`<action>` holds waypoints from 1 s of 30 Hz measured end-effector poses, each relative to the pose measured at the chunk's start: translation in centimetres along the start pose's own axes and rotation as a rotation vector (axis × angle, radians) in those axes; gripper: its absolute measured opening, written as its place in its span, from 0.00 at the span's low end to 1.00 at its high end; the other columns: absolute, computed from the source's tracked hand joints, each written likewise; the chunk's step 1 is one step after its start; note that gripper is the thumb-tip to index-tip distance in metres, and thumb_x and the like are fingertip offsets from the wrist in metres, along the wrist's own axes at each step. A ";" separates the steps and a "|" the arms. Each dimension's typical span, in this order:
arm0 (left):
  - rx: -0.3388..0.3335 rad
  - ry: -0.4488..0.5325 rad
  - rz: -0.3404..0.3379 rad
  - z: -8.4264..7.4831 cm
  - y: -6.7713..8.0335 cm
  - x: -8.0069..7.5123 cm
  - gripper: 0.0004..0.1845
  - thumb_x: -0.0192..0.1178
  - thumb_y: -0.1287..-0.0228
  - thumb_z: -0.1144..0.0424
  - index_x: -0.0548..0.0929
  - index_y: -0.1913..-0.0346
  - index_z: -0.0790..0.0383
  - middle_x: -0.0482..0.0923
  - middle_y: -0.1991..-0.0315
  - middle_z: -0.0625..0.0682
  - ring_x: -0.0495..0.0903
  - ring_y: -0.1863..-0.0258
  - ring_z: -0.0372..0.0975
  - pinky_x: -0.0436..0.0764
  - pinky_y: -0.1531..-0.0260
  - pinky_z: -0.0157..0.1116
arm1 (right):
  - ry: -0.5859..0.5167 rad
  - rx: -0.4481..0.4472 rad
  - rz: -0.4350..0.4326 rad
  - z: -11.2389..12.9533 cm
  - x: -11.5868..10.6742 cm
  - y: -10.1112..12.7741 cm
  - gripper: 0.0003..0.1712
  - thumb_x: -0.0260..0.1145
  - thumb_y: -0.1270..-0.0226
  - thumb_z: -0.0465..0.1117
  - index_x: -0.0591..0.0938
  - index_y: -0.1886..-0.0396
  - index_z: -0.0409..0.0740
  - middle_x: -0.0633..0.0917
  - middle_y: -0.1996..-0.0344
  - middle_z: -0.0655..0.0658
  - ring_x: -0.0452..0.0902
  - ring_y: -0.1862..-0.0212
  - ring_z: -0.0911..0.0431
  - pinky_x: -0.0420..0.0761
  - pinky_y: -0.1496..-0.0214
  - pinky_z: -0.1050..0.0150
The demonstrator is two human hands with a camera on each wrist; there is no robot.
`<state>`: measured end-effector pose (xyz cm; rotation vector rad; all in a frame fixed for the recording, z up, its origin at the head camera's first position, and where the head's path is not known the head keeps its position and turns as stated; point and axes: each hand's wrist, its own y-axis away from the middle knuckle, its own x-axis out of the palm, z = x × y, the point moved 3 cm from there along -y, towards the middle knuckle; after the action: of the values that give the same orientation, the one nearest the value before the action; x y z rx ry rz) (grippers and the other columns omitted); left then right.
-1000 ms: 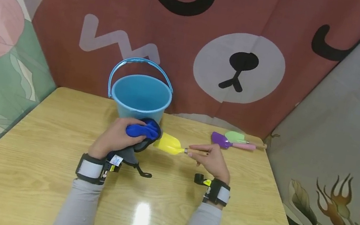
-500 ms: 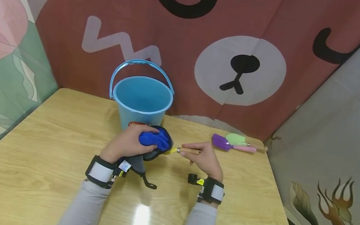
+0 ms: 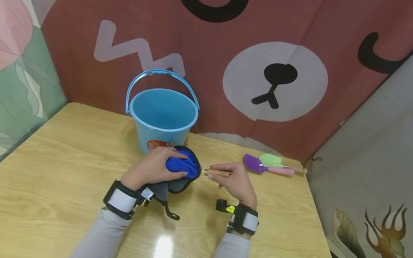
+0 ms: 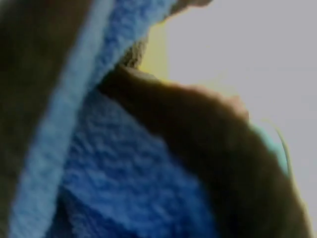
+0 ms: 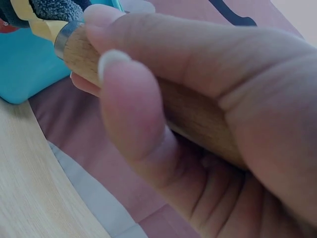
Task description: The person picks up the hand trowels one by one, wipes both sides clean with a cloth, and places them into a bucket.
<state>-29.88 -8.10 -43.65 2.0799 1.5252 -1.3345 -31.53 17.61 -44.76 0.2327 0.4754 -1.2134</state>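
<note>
In the head view my left hand point(image 3: 154, 167) grips a blue and grey plush cloth point(image 3: 183, 168) with dark edging and a hanging loop. The cloth is folded over the head of a small yellow trowel, hiding nearly all of it. My right hand point(image 3: 237, 183) pinches the trowel's wooden handle point(image 3: 217, 173) between thumb and fingers. Up close in the right wrist view, the metal collar point(image 5: 63, 39) and a bit of the yellow neck point(image 5: 43, 27) show beside the grey plush. Blue pile point(image 4: 129, 163) fills much of the left wrist view, dark and blurred.
A light blue bucket point(image 3: 143, 131) with its handle raised stands just behind the cloth. At the back right of the wooden table point(image 3: 284, 253) lie a purple trowel point(image 3: 253, 163) with a pink handle and a green trowel point(image 3: 269, 159). Printed curtains enclose the table's back and sides.
My left hand has moved right with the cloth, over the yellow trowel head that was in plain sight a second ago. My right hand has shifted slightly left, still holding the handle.
</note>
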 end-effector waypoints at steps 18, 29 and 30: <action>0.020 -0.131 0.009 -0.9 -0.3 0.8 0.30 0.73 0.44 0.42 0.87 0.42 0.57 0.86 0.46 0.53 0.85 0.47 0.47 0.84 0.49 0.47 | 0.036 -0.033 0.020 0.6 0.4 -0.2 0.15 0.77 0.39 0.40 0.91 0.53 0.42 0.90 0.53 0.43 0.88 0.65 0.52 0.87 0.67 0.49; 0.025 -0.174 0.021 -1.0 -0.7 2.1 0.26 0.73 0.42 0.45 0.88 0.44 0.53 0.86 0.49 0.52 0.86 0.52 0.44 0.85 0.51 0.44 | 0.063 -0.046 0.024 0.4 0.6 -0.4 0.15 0.76 0.38 0.40 0.90 0.52 0.40 0.90 0.53 0.41 0.88 0.66 0.53 0.87 0.67 0.48; 0.025 -0.171 0.021 -0.9 -0.7 2.2 0.25 0.73 0.42 0.46 0.88 0.44 0.53 0.86 0.49 0.52 0.86 0.52 0.44 0.85 0.52 0.44 | 0.061 -0.044 0.022 0.3 0.6 -0.4 0.15 0.76 0.38 0.40 0.90 0.52 0.40 0.90 0.53 0.41 0.88 0.67 0.53 0.86 0.66 0.45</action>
<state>-29.90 -5.82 -44.62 1.9342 1.4189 -1.4893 -31.69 16.88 -44.71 0.2369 0.5506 -1.1757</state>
